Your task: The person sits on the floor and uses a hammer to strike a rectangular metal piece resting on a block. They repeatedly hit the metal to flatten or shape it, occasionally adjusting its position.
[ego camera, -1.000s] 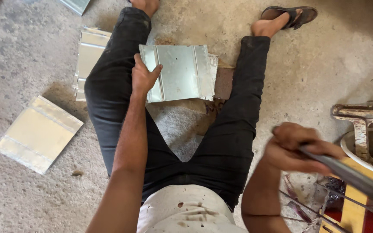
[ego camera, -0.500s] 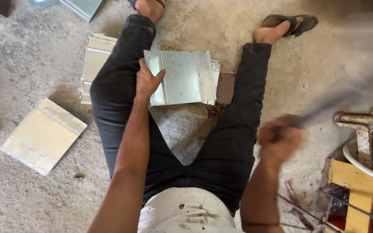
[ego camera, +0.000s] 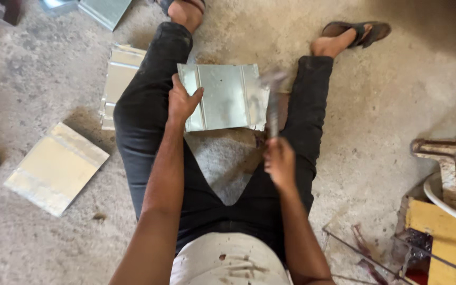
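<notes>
The person sits on the concrete floor (ego camera: 376,105) with legs spread. The left hand (ego camera: 182,103) presses flat, fingers spread, on the left edge of a ribbed metal sheet (ego camera: 222,97) lying between the knees. The right hand (ego camera: 279,162) is closed around a hammer (ego camera: 273,100), its blurred head at the sheet's right edge

The right hand (ego camera: 279,162) has swung from the lower right of the frame to the centre. Its hammer (ego camera: 273,97), blurred, now reaches the right edge of the metal sheet (ego camera: 222,97).
</notes>
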